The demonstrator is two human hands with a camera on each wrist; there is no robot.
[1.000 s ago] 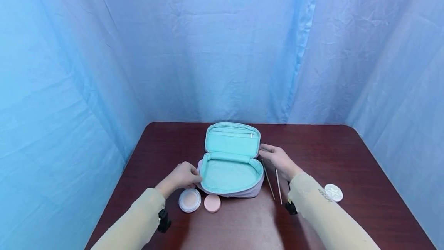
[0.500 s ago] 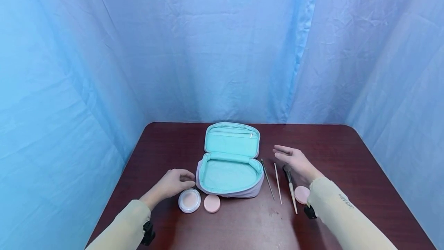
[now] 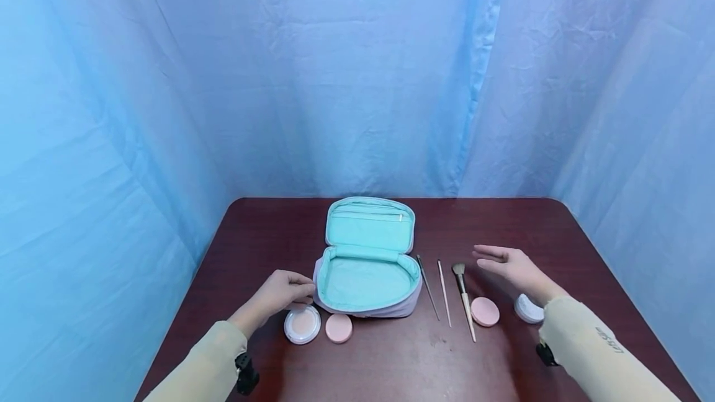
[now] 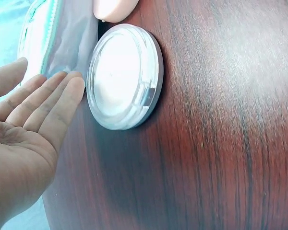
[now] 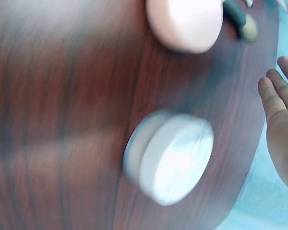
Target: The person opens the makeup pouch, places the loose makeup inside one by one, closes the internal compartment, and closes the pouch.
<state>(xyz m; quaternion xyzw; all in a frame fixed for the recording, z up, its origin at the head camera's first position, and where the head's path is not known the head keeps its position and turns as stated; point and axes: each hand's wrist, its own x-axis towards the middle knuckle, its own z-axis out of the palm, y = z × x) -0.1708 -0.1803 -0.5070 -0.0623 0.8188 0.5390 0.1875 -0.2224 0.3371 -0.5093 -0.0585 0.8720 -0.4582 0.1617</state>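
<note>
A zippered pouch [image 3: 368, 284] with a mint lining sits a little left of the middle of the worktop [image 3: 402, 371], its lid tilted back toward the far edge. A broad strip of dark wood runs between it and the left edge.

The person's left hand [image 3: 279, 294] is at the pouch's left side, fingers fairly straight, thumb apart, nothing in its grasp; I can't tell whether the fingertips touch the fabric. Just under it, near the pouch's near left corner, lies a clear-rimmed compact [image 3: 302, 326], with a pink round case [image 3: 338, 329] just beside it along the pouch's front.

The right hand [image 3: 518, 273] hangs over the right half, fingers stretched and parted from the thumb, holding nothing. Right of the pouch lie a thin dark brush [image 3: 428, 288], a pale slim brush [image 3: 444, 293] and a broad brush [image 3: 464, 303], with narrow gaps between them. Then comes a second pink case [image 3: 485, 312], and beyond it a white round case [image 3: 528, 309], partly behind the right sleeve [image 3: 592, 340]. More wood stretches from there to the right edge, and another wide band reaches the rounded far right corner. A blue curtain [image 3: 335, 79] hangs behind the far edge.
</note>
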